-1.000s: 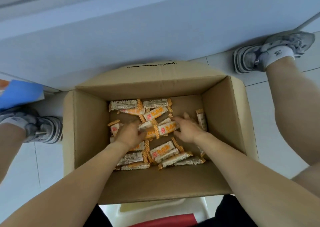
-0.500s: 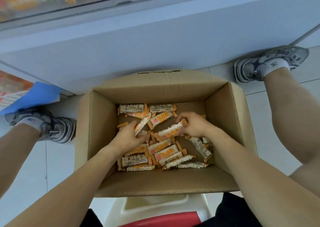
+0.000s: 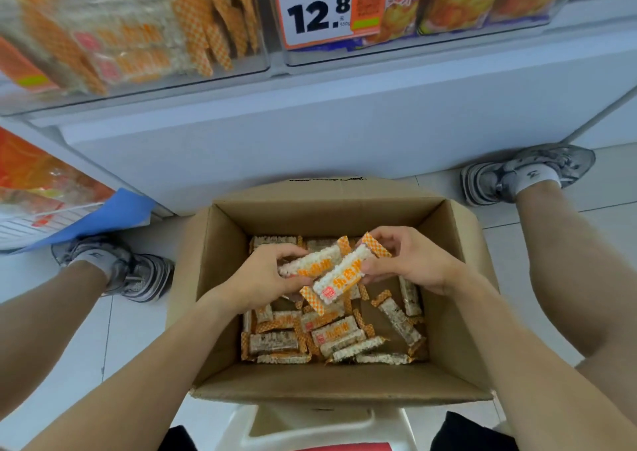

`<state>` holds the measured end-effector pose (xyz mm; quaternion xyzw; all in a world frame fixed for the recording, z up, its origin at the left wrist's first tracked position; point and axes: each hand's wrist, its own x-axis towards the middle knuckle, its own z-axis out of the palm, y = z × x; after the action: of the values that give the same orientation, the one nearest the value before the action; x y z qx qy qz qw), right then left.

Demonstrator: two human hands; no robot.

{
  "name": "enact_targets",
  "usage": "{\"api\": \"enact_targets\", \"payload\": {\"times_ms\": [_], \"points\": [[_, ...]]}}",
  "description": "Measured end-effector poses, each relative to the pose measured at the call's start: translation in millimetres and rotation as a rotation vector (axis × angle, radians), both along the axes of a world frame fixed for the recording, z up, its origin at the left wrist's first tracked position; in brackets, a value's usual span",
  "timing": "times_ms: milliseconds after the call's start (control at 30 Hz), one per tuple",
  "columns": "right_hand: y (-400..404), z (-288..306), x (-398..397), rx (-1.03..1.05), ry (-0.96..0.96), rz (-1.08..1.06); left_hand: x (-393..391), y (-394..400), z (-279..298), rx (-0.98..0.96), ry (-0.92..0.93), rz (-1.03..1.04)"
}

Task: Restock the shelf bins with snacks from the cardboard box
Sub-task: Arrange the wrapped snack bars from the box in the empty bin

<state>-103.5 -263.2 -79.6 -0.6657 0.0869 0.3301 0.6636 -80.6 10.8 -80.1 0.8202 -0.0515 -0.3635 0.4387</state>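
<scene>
An open cardboard box [image 3: 213, 312] sits on the floor between my feet. Several white snack bars [image 3: 339, 335] with orange checked ends lie on its bottom. Both hands hover above the box interior. My left hand [image 3: 262, 280] grips one snack bar [image 3: 315, 261]. My right hand [image 3: 412, 261] grips a second snack bar [image 3: 344, 275] that lies diagonally across the first. Above, a clear shelf bin [image 3: 131, 33] holds the same kind of bars.
A second clear bin [image 3: 458, 6] at the upper right holds yellow-orange packets behind a price tag [image 3: 319, 6] reading 12.8. Another shelf section with a blue sheet [image 3: 113, 216] stands at the left. My shoes [image 3: 527, 175] flank the box. A white stool [image 3: 327, 426] is under me.
Both hands lifted out of the pile, each with a snack bar, and came together above the box. The view tilted up, so the shelf bins now show.
</scene>
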Motion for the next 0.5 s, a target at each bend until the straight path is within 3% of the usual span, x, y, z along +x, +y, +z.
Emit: {"api": "enact_targets", "payload": {"times_ms": [133,300,500], "points": [[4.4,7.2,-0.9,0.062,-0.011,-0.104,-0.9,-5.0,25.7,-0.139,0.085,-0.061],[11.9,15.3,-1.7,-0.005,-0.172,-0.157,8.2,-0.7,57.6,-0.261,0.244,-0.042],[34.4,48.7,-3.6,0.115,-0.262,-0.28,16.2,2.1,115.0,-0.065,-0.068,-0.159]]}}
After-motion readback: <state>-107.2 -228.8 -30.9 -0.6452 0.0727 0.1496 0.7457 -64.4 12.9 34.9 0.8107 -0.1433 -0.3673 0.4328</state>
